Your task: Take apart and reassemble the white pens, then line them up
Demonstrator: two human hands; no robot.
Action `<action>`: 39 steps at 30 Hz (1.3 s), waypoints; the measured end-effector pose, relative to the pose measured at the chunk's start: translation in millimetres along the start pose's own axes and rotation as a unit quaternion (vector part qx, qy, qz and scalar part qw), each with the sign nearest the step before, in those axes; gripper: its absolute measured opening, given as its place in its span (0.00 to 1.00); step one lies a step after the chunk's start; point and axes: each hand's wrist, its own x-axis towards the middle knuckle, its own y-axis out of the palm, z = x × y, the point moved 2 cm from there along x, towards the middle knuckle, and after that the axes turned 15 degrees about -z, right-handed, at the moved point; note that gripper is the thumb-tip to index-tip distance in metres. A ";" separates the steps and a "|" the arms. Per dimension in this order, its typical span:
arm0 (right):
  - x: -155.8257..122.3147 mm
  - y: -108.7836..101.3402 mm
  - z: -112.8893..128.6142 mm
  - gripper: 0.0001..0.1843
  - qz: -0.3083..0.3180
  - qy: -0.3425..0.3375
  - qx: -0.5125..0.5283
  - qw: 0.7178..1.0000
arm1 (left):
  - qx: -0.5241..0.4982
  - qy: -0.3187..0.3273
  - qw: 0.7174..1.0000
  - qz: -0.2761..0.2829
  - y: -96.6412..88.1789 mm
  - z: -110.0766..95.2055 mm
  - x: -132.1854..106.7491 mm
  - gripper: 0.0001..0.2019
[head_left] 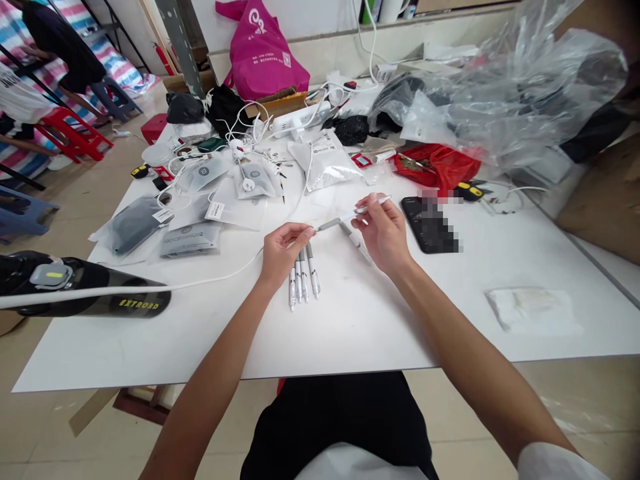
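Note:
My left hand (285, 251) pinches the tip end of a white pen with a grey grip (329, 225). My right hand (382, 231) has its fingers closed round the same pen's white barrel, and the far end sticks out past them. The pen is held slanting above the white table (345, 327). Several similar pens (303, 279) lie side by side under and in front of my left hand, their grips partly hidden by it. Another pen (358, 244) rests on the table just below my right hand, which partly covers it.
A black phone (425, 227) lies right of my right hand. A black bottle (100, 293) and a white cable (220, 280) are at left. Packed pouches (190, 239), a red bag (440, 167) and clear plastic (500, 93) crowd the back. Two people sit far left.

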 end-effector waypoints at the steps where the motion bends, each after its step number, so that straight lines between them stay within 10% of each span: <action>1: 2.4 -1.0 0.1 0.27 -0.011 0.005 0.013 1.000 | 0.045 0.038 0.998 0.007 0.4 0.3 -1.0 0.10; 6: 12.2 -10.7 3.5 0.30 0.007 0.029 -0.003 1.000 | 0.223 0.166 0.958 0.073 0.3 11.3 -2.0 0.15; 12: 21.4 -24.4 9.4 0.36 0.049 -0.029 -0.102 0.993 | 0.248 0.162 0.945 0.140 -2.3 20.1 -0.7 0.21; 39: 8.5 -6.4 7.7 0.38 0.047 -0.029 -0.128 0.990 | 0.251 0.146 0.952 0.098 3.9 25.3 -8.8 0.20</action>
